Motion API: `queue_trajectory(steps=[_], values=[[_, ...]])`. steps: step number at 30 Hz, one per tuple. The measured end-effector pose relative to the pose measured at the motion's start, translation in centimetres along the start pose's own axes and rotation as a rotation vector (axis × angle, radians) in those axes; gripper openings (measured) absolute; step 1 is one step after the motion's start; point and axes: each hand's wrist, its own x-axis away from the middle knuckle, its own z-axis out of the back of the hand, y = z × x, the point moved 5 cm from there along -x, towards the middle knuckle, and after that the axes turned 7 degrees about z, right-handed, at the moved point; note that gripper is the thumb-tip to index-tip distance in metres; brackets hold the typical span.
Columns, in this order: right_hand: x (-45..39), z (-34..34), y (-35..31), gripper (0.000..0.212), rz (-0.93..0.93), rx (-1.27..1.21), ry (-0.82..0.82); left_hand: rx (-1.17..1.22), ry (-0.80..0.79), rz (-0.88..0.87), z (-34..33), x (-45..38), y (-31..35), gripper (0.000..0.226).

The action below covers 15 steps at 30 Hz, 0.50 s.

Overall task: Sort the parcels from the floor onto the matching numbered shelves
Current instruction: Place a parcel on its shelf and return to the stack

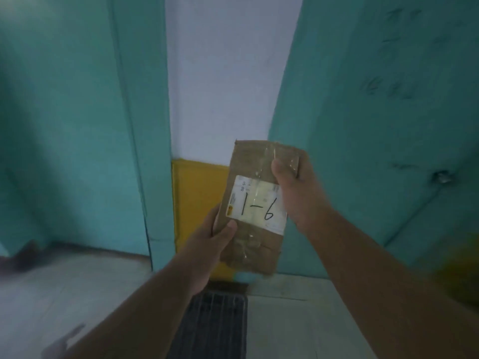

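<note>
Your right hand [290, 187] pinches the top right corner of the parcel [255, 203], thumb pressed on the taped face and the fingers curled behind it. Your left hand [215, 234] grips the parcel's lower left edge, thumb across the front at about 7 o'clock from the label, fingers wrapped behind. Both hands are touching it, so neither is nearer; the right one holds high, the left low.

The parcel is a flat brown paper packet under clear tape, held up in front of you just right of centre. Its long axis runs nearly upright, the top leaning slightly toward 1 o'clock. The white label [256, 203] faces you and reads "1-6" in black marker.

That marking is what the next move turns on, and no numbered shelf shows here. Judging by this, you will have to turn away to find shelf 1-6 before you can place anything.

Counted: one parcel, one label, two hands. Behind the parcel, at 9 o'clock from it, sits a yellow panel [197, 198] against the pale wall [228, 73]. Teal panels [77, 112] flank that wall at 10 and 2 o'clock. A dark ribbed mat [215, 325] lies on the floor at 6 o'clock.
</note>
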Motion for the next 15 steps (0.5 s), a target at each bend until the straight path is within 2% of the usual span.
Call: queue_trajectory(steps=[5, 10, 13, 15], values=[[0.8, 13.4, -3.9, 0.018, 0.063, 0.080, 0.196, -0.079, -0.186, -0.136, -11.8, -0.6, 3.6, 0.035], [3.8, 29.8, -6.5, 0.015, 0.124, 0.063, 0.390, -0.130, -0.337, -0.240, -27.3, -0.9, 5.0, 0.046], [6.8, 39.8, -5.7, 0.014, 0.103, -0.022, 0.501, -0.130, -0.423, -0.285, -38.3, -0.5, 3.8, 0.031], [9.2, 46.5, -4.5, 0.012, 0.104, -0.014, 0.574, -0.103, -0.493, -0.280, -45.8, 0.3, 2.1, 0.030]])
